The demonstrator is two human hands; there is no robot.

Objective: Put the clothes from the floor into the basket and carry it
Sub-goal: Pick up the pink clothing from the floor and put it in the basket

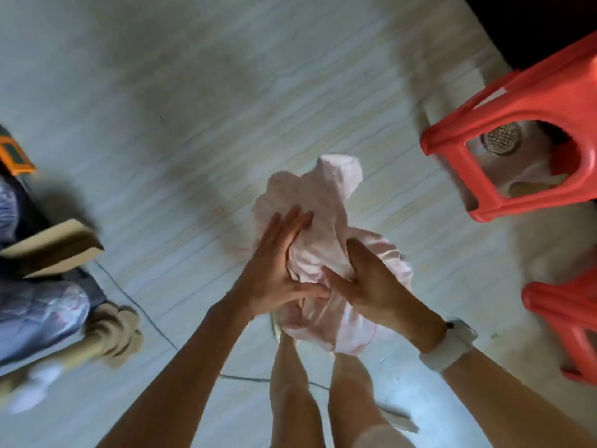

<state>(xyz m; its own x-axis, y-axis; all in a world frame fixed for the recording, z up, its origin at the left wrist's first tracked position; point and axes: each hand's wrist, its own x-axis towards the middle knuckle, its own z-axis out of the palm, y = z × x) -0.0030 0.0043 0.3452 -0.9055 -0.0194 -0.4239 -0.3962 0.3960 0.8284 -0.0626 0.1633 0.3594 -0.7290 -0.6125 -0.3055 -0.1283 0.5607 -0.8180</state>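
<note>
**Both hands gather a pale pink garment above the floor**

A crumpled pale pink cloth garment [326, 240] is bunched between the person's two bare hands, held up over the pale wood-patterned floor [193, 108] in front of the bare legs [290, 383]. The left hand [277, 266] presses against the garment's left side with its fingers stretched nearly straight and its thumb reaching across underneath, so it cups the fabric rather than clenching it. The right hand [371, 279], which wears a white wristband watch [452, 344], grips the fabric from the right, with fingers curled into the folds and the thumb pointing toward the left hand. The two thumbs nearly meet. Loose cloth hangs below both wrists.

An orange-red plastic stool [523, 130] stands to the right, and a round metal floor drain [500, 139] shows through its opening. A thin dark cable [139, 305] runs across the floor on the left.
</note>
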